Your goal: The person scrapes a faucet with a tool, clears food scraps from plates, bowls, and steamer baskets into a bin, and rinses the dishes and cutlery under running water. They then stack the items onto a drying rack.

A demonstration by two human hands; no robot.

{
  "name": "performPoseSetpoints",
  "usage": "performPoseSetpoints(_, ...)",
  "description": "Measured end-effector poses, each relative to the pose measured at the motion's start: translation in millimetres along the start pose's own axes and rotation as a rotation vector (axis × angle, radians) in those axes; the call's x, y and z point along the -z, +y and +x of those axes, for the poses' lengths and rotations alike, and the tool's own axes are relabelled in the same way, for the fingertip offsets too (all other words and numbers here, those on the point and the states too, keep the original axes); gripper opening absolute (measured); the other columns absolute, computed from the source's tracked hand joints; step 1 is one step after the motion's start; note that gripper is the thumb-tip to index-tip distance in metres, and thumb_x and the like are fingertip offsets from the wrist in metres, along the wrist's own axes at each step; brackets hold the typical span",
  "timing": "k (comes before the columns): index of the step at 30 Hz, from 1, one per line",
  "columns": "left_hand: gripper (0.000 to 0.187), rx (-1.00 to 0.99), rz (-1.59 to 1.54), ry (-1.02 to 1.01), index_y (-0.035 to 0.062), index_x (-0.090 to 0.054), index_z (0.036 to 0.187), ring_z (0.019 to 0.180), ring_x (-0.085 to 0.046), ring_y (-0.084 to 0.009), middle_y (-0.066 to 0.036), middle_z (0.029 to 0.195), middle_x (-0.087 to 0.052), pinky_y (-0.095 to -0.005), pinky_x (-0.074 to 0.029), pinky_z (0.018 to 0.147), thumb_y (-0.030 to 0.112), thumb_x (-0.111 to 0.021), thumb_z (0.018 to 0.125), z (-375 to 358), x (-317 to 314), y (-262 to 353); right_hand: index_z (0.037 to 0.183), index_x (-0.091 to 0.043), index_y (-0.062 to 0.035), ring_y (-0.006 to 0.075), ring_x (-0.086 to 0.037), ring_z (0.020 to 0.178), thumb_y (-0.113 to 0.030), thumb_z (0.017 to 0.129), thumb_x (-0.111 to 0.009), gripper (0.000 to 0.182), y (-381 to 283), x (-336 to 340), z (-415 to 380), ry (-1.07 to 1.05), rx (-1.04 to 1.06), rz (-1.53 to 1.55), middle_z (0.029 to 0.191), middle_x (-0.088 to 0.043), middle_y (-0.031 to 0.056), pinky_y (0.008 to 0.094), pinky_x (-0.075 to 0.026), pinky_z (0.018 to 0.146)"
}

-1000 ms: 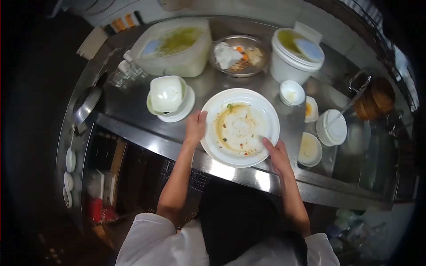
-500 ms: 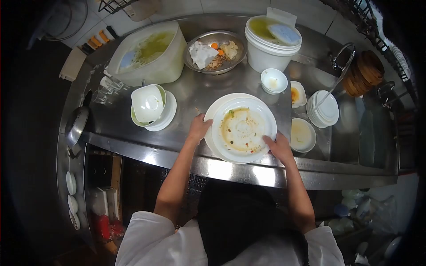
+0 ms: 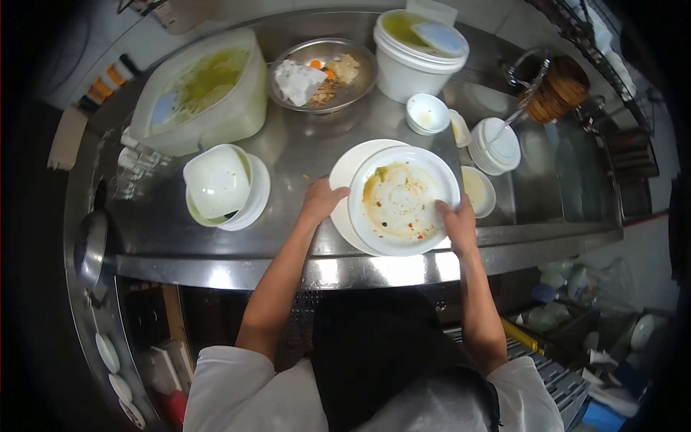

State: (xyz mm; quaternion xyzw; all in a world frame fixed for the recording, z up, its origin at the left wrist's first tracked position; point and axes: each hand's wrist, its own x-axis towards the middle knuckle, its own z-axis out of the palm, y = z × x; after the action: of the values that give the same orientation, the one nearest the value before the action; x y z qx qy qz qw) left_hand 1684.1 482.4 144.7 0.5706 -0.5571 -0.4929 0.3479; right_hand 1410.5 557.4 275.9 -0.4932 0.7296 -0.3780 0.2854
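Observation:
A dirty white plate [image 3: 403, 205] with brown sauce and food scraps lies over a wider off-white plate [image 3: 344, 164], which shows at its left and upper edges. My right hand [image 3: 459, 225] grips the dirty plate's right rim, thumb on top and fingers hidden beneath. At the left, my left hand [image 3: 322, 200] holds the lower plate's rim, its thumb along the edge and its other fingers partly hidden. A stack of white bowls [image 3: 218, 181] on a white plate [image 3: 257, 193] stands left of my left hand. Beyond my right hand is a shallow dish [image 3: 478, 193] with yellowish residue.
At the back are a tub [image 3: 250, 108] of greenish liquid, a metal bowl [image 3: 322, 106] of food scraps and a white bucket [image 3: 409, 75]. Small bowls [image 3: 426, 115] and stacked plates [image 3: 497, 146] stand right, near the sink [image 3: 586, 191]. Glasses [image 3: 137, 164] and a pan [image 3: 92, 248] are left.
The dirty plate has shifted right over the lower plate, baring more of that plate's left side. My right hand has moved with it. The whole view has also swung slightly to the right.

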Motion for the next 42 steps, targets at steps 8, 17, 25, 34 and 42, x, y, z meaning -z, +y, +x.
performPoseSetpoints(8, 0.035, 0.251, -0.177, 0.009, -0.0021, -0.063, 0.097, 0.067, -0.064, -0.0209, -0.011, 0.077, -0.066, -0.0322, -0.050, 0.063, 0.031, -0.056, 0.090, -17, 6, 34, 0.117, -0.050, 0.0100, 0.0250, -0.063, 0.091, -0.001, 0.081, -0.056, 0.038, 12, 12, -8, -0.158, -0.260, 0.677, 0.104, -0.062, 0.0203, 0.0348, -0.051, 0.080)
performPoseSetpoints(17, 0.027, 0.003, -0.322, -0.098, 0.0048, -0.054, 0.115, 0.077, -0.059, -0.0110, -0.005, 0.089, -0.064, -0.0226, -0.047, 0.060, 0.023, -0.050, 0.094, -46, -100, 189, 0.116, -0.052, 0.0094, 0.0255, -0.065, 0.090, -0.009, 0.085, -0.063, 0.038, 68, 165, 86, -0.001, -0.344, 0.909, 0.105, -0.063, 0.0201, 0.0349, -0.054, 0.078)
performPoseSetpoints(25, 0.043, 0.280, -1.041, -0.451, -0.0041, -0.043, 0.125, 0.103, -0.060, -0.0241, -0.015, 0.117, -0.056, -0.0383, -0.052, 0.088, 0.016, -0.057, 0.090, 145, -369, 238, 0.123, -0.048, 0.0060, 0.0263, -0.062, 0.101, -0.012, 0.086, -0.064, 0.044, 175, 247, 279, 0.106, -0.187, 1.008, 0.114, -0.060, 0.0181, 0.0373, -0.053, 0.084)
performPoseSetpoints(34, 0.030, 0.304, -0.654, 0.092, -0.0101, -0.055, 0.107, 0.081, -0.066, -0.0261, -0.016, 0.098, -0.063, -0.0373, -0.056, 0.073, 0.004, -0.060, 0.081, 184, -407, 231, 0.127, -0.047, -0.0023, 0.0228, -0.061, 0.100, -0.038, 0.091, -0.057, 0.051, 265, 215, 381, -0.267, -0.591, 1.171, 0.118, -0.059, 0.0133, 0.0357, -0.054, 0.080)
performPoseSetpoints(42, 0.027, 0.284, -0.433, 0.361, -0.0100, -0.064, 0.094, 0.071, -0.064, -0.0188, -0.013, 0.087, -0.067, -0.0308, -0.051, 0.065, 0.010, -0.072, 0.077, 172, -388, 208, 0.105, -0.053, 0.0013, 0.0240, -0.058, 0.063, -0.030, 0.085, -0.064, 0.039, 296, 199, 446, -0.065, -0.769, 0.723, 0.074, -0.057, 0.0130, 0.0341, -0.049, 0.053)
